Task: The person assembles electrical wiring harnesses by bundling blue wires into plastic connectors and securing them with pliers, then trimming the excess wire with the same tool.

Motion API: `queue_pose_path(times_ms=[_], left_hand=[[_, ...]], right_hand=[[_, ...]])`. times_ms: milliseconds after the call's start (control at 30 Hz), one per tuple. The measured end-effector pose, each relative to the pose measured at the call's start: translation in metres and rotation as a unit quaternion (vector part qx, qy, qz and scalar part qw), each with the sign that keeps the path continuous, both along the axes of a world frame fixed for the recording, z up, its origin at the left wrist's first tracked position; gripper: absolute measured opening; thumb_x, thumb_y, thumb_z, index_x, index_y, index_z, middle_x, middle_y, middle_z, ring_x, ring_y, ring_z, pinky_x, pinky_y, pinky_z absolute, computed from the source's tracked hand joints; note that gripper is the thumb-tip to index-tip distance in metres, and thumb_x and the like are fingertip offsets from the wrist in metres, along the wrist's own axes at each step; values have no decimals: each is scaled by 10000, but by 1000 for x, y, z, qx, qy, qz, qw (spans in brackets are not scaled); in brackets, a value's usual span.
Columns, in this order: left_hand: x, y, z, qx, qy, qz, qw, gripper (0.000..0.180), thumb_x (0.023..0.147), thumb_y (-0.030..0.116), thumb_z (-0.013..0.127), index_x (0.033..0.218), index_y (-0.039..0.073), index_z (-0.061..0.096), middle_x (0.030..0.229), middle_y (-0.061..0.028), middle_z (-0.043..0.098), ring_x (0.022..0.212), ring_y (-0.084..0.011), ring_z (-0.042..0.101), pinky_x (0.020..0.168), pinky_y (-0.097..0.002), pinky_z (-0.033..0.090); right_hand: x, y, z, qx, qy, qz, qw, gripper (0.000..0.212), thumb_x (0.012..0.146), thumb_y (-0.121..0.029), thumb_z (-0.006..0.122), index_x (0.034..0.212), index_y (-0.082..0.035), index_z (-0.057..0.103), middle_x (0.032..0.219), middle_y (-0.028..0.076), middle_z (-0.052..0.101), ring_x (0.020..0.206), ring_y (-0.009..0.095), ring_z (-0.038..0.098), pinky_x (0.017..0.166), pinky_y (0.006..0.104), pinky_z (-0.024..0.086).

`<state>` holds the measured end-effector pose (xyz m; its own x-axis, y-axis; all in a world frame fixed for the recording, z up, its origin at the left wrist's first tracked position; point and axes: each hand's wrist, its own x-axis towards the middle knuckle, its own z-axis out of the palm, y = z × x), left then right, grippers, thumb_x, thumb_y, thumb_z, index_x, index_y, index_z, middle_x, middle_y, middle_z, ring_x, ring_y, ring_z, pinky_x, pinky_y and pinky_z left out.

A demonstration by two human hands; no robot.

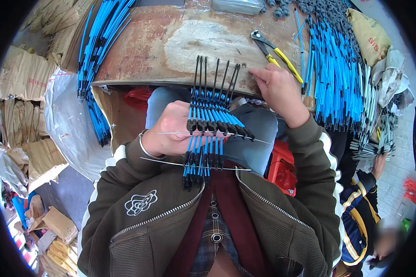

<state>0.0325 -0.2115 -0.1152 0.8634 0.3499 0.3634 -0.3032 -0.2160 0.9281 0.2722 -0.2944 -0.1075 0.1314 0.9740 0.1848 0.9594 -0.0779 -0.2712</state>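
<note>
My left hand (173, 127) is closed around a bundle of blue rods with black end fittings (212, 113), held above my lap. Thin metal wires (198, 166) run crosswise through the black fittings; several black tips point away toward the bench. At the bench's near edge my right hand (278, 85) has its index finger reaching left along the wood, the other fingers curled. Anything between its thumb and finger is too small to make out. Just beyond it lie end-cutting pliers with yellow and black handles (285, 62).
The worn wooden bench (138, 51) has thin metal pins strewn over it. Piles of blue rods lie at the right (333, 74) and left (104, 37). Grey parts (321, 11) and a metal tray (238, 5) sit at the back. Another person (360, 217) works at the lower right.
</note>
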Motion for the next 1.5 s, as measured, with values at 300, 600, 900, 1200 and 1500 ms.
queue_pose_path(times_ms=[300, 600, 900, 1200, 1500], left_hand=[[-5, 3, 8, -165, 104, -53, 979, 132, 813, 139, 608, 883, 30, 637, 817, -74, 660, 688, -226, 643, 602, -294, 507], [-12, 7, 1, -298, 96, -87, 946, 219, 832, 186, 610, 956, 7, 634, 908, -103, 665, 791, -219, 651, 709, -295, 511], [-9, 4, 1, -197, 19, -68, 978, 231, 828, 178, 617, 990, 16, 646, 941, -114, 658, 818, -209, 649, 732, -287, 510], [-6, 10, -7, 57, 0, -21, 998, 171, 773, 138, 645, 926, 72, 682, 896, -74, 661, 750, -234, 648, 643, -309, 510], [0, 13, -11, 132, -101, 7, 986, 164, 776, 126, 634, 925, 80, 684, 907, -70, 664, 743, -236, 648, 624, -312, 503]], right_hand=[[7, 15, -12, 50, 34, 46, 997, 163, 777, -59, 596, 920, -73, 674, 731, 114, 550, 691, 305, 565, 604, 368, 446], [7, 38, -14, 55, 58, 97, 992, 151, 785, -70, 602, 919, -56, 670, 748, 121, 565, 695, 300, 569, 611, 350, 450], [3, 46, -8, 33, 54, 110, 992, 139, 790, -81, 602, 909, -40, 661, 758, 132, 578, 705, 301, 575, 623, 354, 456], [7, 39, -4, 10, 38, 98, 994, 196, 787, -52, 577, 966, -59, 656, 744, 143, 556, 707, 318, 560, 626, 371, 444], [15, 30, -1, -11, 56, 86, 995, 232, 807, -40, 544, 1011, -75, 649, 725, 135, 510, 697, 303, 525, 630, 364, 420]])
